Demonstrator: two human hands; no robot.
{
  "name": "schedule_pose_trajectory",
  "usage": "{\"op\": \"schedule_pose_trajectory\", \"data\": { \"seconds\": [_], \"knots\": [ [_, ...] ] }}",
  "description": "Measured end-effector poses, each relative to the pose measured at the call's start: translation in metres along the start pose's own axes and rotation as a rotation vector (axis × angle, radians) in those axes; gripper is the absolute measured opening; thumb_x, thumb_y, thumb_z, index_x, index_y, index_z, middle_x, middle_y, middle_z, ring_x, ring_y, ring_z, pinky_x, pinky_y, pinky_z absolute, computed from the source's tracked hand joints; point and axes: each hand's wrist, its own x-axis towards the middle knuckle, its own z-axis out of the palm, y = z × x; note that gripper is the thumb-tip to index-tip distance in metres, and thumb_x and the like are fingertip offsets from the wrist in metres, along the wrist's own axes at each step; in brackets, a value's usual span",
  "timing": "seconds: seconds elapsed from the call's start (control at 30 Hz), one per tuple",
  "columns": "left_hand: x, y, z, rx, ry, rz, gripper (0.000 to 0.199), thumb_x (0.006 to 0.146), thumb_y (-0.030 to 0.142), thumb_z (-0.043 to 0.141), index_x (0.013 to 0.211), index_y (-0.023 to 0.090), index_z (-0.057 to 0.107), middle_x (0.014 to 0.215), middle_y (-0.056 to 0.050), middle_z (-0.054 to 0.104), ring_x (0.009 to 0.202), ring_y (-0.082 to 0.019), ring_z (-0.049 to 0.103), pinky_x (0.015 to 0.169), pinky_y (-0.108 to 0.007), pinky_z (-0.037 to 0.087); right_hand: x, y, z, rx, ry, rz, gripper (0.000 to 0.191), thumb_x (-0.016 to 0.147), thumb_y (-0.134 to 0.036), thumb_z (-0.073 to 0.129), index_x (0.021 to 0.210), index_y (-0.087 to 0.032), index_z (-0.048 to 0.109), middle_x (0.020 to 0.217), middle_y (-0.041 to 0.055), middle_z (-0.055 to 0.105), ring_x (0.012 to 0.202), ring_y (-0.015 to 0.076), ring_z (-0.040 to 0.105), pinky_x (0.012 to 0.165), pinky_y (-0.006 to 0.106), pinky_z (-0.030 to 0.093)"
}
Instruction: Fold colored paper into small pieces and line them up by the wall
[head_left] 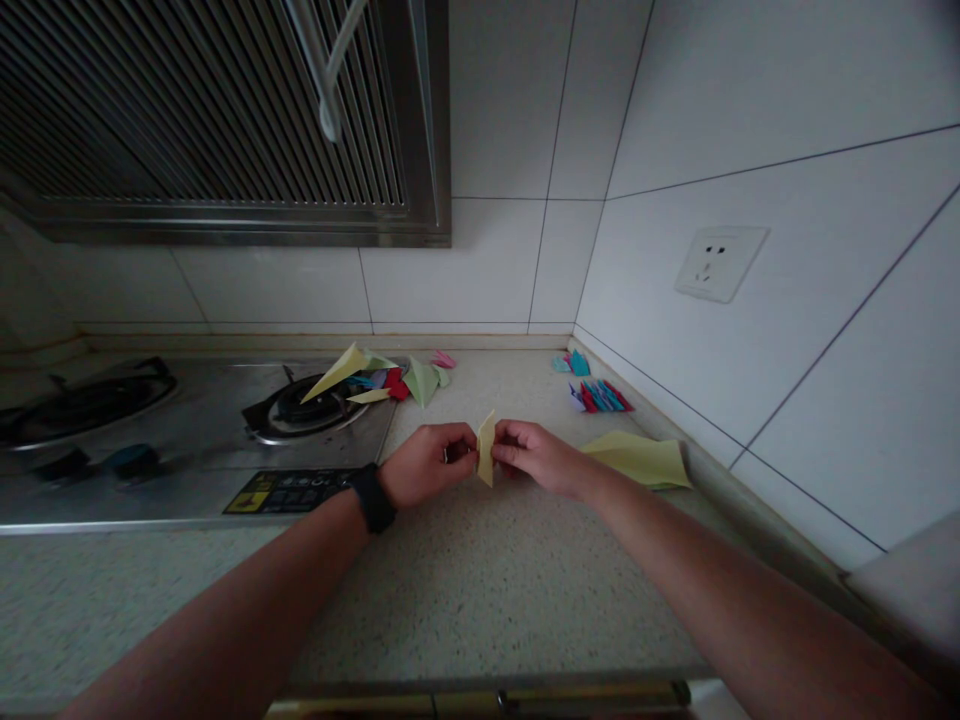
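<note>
Between my two hands, just above the speckled countertop (480, 590), is a small folded piece of yellow paper (486, 452). My left hand (429, 464), with a black watch (373, 498) on its wrist, pinches the paper's left side. From the other side, my right hand (541, 458) grips its right edge between thumb and fingers. The paper stands roughly upright with a crease down it. Beside my right forearm lie larger yellow paper sheets (637, 455), partly hidden by the arm.
On the left is a gas stove (202, 400); folded papers (424, 380) in several colours lie across its right burner and the counter. Small folded red and blue pieces (604, 396) sit by the right wall, under a socket (721, 262). A range hood (225, 225) hangs above.
</note>
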Motion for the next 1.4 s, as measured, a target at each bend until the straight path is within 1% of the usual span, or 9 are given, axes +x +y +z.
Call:
{"op": "schedule_pose_trajectory", "data": {
  "seconds": [0.13,0.27,0.5,0.8,1.03,1.27,1.4],
  "knots": [
    [0.000,0.004,-0.002,0.098,0.002,0.015,0.011,0.081,0.021,0.053,0.077,0.015,0.062,0.065,0.002,0.055,0.059,-0.009,0.047,0.055,-0.019,0.035,0.001,0.001,0.000,-0.017,-0.004,-0.007,0.029,0.082,-0.042,0.063,0.095,-0.016,0.059,0.083,0.0012,0.058,0.064,0.0098,0.047,0.058,0.023,0.036],
    [0.001,0.003,-0.001,0.148,0.021,-0.002,0.015,0.083,0.022,0.053,0.080,0.016,0.066,0.072,-0.001,0.062,0.064,-0.011,0.054,0.057,-0.020,0.039,0.000,0.000,0.001,0.005,-0.012,-0.027,0.029,0.083,-0.041,0.062,0.099,-0.016,0.059,0.086,0.0018,0.058,0.067,0.0100,0.049,0.058,0.022,0.038],
    [0.002,-0.006,0.003,0.050,0.033,-0.040,0.016,0.084,0.026,0.053,0.088,0.016,0.065,0.071,0.000,0.064,0.063,-0.011,0.055,0.057,-0.020,0.040,0.001,0.001,0.002,0.012,0.001,-0.046,0.027,0.083,-0.040,0.061,0.097,-0.017,0.058,0.083,0.0011,0.057,0.064,0.0095,0.047,0.057,0.022,0.038],
    [0.002,-0.007,0.004,-0.034,0.038,-0.043,0.012,0.081,0.023,0.054,0.078,0.014,0.062,0.067,0.001,0.060,0.059,-0.009,0.051,0.056,-0.020,0.039,0.001,0.004,0.004,0.009,0.001,-0.017,0.023,0.083,-0.036,0.061,0.095,-0.017,0.057,0.079,-0.0005,0.055,0.061,0.0085,0.046,0.055,0.022,0.037],
    [0.004,-0.009,0.006,-0.054,0.030,-0.057,0.011,0.078,0.021,0.056,0.079,0.014,0.064,0.069,0.000,0.062,0.062,-0.010,0.051,0.057,-0.021,0.041,0.002,0.009,0.003,-0.030,-0.011,-0.054,0.015,0.085,-0.031,0.058,0.092,-0.018,0.056,0.079,-0.0008,0.054,0.061,0.0088,0.046,0.056,0.021,0.037],
    [0.004,-0.010,0.006,-0.086,-0.002,-0.063,0.012,0.078,0.020,0.055,0.079,0.013,0.064,0.070,0.000,0.062,0.062,-0.010,0.052,0.059,-0.021,0.041,0.001,0.004,0.004,-0.062,-0.008,-0.069,0.014,0.085,-0.031,0.058,0.088,-0.018,0.054,0.077,-0.0015,0.053,0.061,0.0091,0.046,0.055,0.022,0.037],
    [0.004,-0.010,0.007,-0.089,0.003,-0.067,0.009,0.077,0.020,0.058,0.078,0.013,0.063,0.070,0.000,0.062,0.061,-0.010,0.052,0.057,-0.021,0.040,0.000,0.002,0.005,-0.066,-0.019,-0.072,0.014,0.085,-0.031,0.057,0.091,-0.018,0.055,0.082,0.0002,0.057,0.065,0.0099,0.048,0.057,0.022,0.038]
  ]
}}
